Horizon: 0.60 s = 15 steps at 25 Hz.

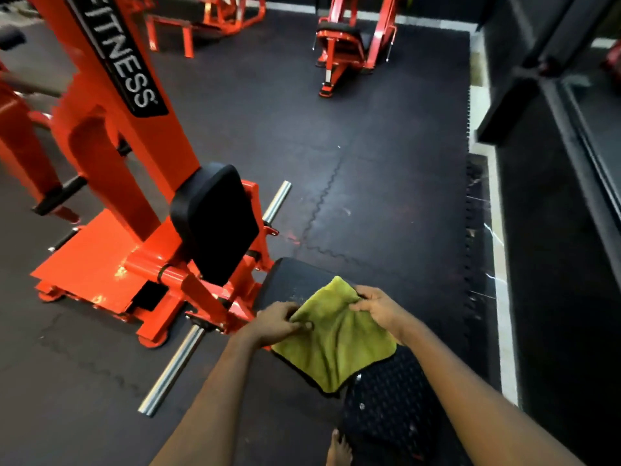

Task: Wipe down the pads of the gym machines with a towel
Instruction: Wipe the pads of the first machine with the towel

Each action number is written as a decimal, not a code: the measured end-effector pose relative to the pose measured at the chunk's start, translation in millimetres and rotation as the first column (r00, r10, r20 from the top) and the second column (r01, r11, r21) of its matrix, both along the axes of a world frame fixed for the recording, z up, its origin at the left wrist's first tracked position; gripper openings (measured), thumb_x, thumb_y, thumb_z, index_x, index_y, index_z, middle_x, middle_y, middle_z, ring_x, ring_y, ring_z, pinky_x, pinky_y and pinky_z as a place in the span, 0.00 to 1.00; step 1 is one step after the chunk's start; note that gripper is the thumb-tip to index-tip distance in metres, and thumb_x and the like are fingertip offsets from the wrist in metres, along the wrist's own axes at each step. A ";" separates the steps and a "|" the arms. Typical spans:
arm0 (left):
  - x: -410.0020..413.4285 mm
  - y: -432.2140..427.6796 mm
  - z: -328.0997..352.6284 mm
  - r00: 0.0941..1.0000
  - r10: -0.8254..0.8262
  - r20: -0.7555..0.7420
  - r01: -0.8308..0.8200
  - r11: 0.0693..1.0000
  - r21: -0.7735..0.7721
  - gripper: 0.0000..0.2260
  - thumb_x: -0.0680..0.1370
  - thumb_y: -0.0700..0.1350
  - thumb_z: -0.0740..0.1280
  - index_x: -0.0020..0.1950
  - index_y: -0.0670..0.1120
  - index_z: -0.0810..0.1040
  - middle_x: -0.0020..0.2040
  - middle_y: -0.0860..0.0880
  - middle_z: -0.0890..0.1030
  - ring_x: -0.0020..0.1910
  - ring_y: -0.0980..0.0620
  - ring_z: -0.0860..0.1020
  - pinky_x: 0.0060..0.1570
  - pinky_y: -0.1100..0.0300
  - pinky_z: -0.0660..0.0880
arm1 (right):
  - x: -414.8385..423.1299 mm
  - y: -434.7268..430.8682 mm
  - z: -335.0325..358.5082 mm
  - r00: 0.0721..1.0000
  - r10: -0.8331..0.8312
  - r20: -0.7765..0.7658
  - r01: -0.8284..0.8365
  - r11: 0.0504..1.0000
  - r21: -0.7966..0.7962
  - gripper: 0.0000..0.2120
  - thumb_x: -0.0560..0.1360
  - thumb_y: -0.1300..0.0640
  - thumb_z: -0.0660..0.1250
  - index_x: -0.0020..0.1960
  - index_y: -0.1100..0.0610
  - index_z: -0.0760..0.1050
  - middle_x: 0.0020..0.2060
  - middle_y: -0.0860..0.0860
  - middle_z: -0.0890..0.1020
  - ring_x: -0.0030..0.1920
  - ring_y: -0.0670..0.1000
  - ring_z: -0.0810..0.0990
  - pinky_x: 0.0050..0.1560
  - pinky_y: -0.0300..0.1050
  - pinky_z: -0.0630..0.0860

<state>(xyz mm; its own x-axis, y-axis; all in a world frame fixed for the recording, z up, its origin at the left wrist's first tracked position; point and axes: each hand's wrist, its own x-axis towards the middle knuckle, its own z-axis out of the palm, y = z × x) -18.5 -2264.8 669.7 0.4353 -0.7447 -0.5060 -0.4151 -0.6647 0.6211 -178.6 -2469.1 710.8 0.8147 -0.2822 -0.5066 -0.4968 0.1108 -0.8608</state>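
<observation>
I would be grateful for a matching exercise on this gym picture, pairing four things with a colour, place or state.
Things:
1. towel
2. upright pad
3. chrome bar
4. far machine

Descriptions:
A. shiny silver, sticking out low from the near orange machine
B. yellow-green, gripped by the left hand and the right hand
C. black, mounted on the near orange machine
D. at the back of the room

Pairs: 1-B, 2-C, 3-A, 4-D

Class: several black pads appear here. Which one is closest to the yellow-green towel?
The flat pad partly hidden behind the towel, which left hand and right hand grip. The upright pad and far seat pad sit well apart.
</observation>
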 end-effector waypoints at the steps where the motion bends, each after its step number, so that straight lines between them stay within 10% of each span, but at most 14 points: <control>1: -5.4 -10.5 0.7 0.999 0.017 0.044 -0.016 1.000 -0.021 0.16 0.66 0.70 0.63 0.38 0.59 0.74 0.34 0.57 0.77 0.48 0.46 0.81 0.47 0.48 0.75 | -2.9 -8.2 -14.1 1.000 -0.003 -0.025 0.003 1.000 -0.024 0.15 0.78 0.65 0.68 0.64 0.63 0.77 0.53 0.56 0.85 0.52 0.56 0.84 0.61 0.58 0.78; 9: 0.6 -22.1 -85.3 0.992 0.112 0.060 -0.107 0.991 -0.078 0.16 0.73 0.52 0.76 0.49 0.46 0.73 0.42 0.50 0.79 0.41 0.53 0.77 0.37 0.67 0.67 | -12.9 -17.4 -117.5 0.991 -0.109 -0.077 0.091 0.974 -0.205 0.10 0.76 0.56 0.74 0.56 0.50 0.79 0.47 0.48 0.85 0.50 0.50 0.84 0.57 0.57 0.80; 15: 48.5 -23.7 -178.0 0.869 0.430 0.243 -0.398 0.901 -0.170 0.07 0.78 0.40 0.67 0.56 0.43 0.77 0.53 0.43 0.80 0.55 0.41 0.77 0.57 0.47 0.73 | 18.6 -21.8 -123.8 0.938 -0.345 0.037 0.277 0.681 -0.678 0.12 0.76 0.60 0.71 0.57 0.53 0.73 0.40 0.51 0.82 0.40 0.53 0.78 0.43 0.49 0.74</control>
<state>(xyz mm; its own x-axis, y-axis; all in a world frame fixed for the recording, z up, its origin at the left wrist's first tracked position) 29.9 -2288.6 491.7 0.8231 -0.5098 -0.2503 -0.2779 -0.7460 0.6052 -159.9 -2490.9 587.0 0.5804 -0.8003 -0.1505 -0.6146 -0.3092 -0.7257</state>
